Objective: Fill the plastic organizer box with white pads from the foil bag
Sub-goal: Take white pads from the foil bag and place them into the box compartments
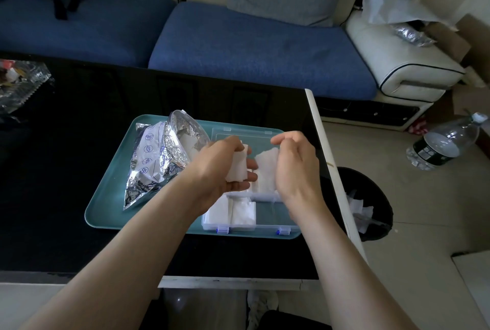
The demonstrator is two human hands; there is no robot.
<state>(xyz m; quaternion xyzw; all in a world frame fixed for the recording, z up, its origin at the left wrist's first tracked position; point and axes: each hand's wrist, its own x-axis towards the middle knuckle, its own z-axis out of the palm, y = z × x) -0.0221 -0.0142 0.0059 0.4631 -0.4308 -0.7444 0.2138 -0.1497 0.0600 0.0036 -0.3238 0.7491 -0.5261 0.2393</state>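
Note:
A clear plastic organizer box (267,225) with blue latches sits open on a teal tray (106,205). White pads (242,213) lie in its near-left compartments. My left hand (220,165) grips a small stack of white pads (236,170) above the box. My right hand (294,162) holds another white pad (266,168) just to the right, over the box's middle. The open silver foil bag (156,160) lies on the tray to the left of the box, with white pads showing in its mouth.
The tray rests on a black table (66,144) whose right edge is white. A black bin (371,205) with white scraps stands on the floor at right, a large plastic bottle (445,141) beyond it. A blue sofa lies behind. Crumpled foil (18,83) sits far left.

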